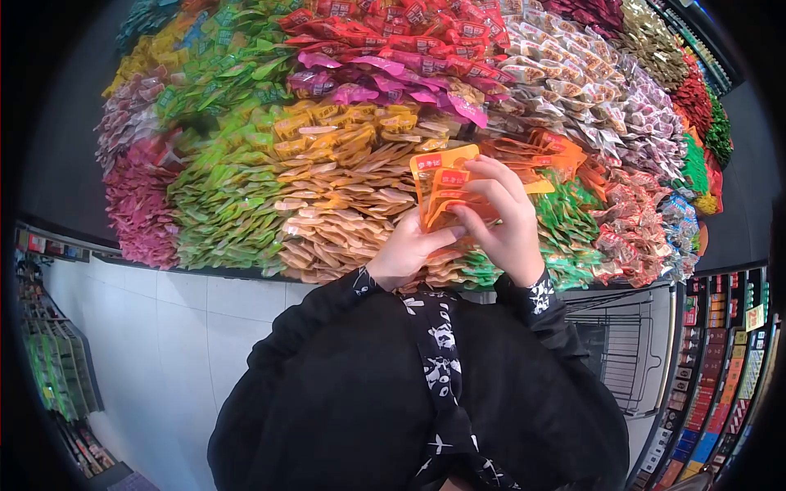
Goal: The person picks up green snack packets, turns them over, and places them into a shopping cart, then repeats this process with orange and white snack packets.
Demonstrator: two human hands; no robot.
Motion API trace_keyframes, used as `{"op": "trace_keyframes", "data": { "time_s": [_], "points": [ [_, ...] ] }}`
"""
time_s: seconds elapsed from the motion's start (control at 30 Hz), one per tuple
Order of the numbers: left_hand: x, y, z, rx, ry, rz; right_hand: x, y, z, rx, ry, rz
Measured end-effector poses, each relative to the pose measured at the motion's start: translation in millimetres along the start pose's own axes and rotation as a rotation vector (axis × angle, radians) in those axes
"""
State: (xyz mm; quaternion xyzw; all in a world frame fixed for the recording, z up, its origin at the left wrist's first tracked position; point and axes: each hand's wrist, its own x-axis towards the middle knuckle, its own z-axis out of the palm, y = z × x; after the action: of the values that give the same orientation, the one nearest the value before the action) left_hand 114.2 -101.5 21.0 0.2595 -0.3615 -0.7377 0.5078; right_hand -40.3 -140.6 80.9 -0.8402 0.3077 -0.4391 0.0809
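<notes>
Several orange packets with red labels are held upright in a small stack in front of my chest. My left hand grips their lower left edge, thumb pointing right. My right hand holds them from the right, with its fingers curled over the right side and its thumb near the lower part. Below and around the hands lie tan packets on the left. Loose orange packets and green packets are on the right.
A wide display heaped with packets spreads ahead: red, purple, light green, pink and white. A wire cart stands at the lower right. Shelves line the right, others the left.
</notes>
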Motion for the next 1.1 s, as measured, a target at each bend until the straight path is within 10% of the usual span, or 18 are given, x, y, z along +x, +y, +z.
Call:
{"op": "trace_keyframes", "data": {
  "time_s": [0.4, 0.73, 0.83, 1.1],
  "points": [
    [0, 5, -5, 0.101, -0.085, 0.166, 0, -17, -20, -0.066, -0.124, 0.12],
    [-8, 6, -8, 0.374, -0.169, 0.108, 9, -25, -33, -0.269, -0.081, -0.216],
    [-8, -2, -14, 0.532, -0.168, 0.031, -6, -15, -25, 0.118, -0.185, -0.062],
    [-7, 10, 0, 1.069, -0.2, 0.1, -22, -9, -52, -0.073, -0.581, 0.149]
  ]
}}
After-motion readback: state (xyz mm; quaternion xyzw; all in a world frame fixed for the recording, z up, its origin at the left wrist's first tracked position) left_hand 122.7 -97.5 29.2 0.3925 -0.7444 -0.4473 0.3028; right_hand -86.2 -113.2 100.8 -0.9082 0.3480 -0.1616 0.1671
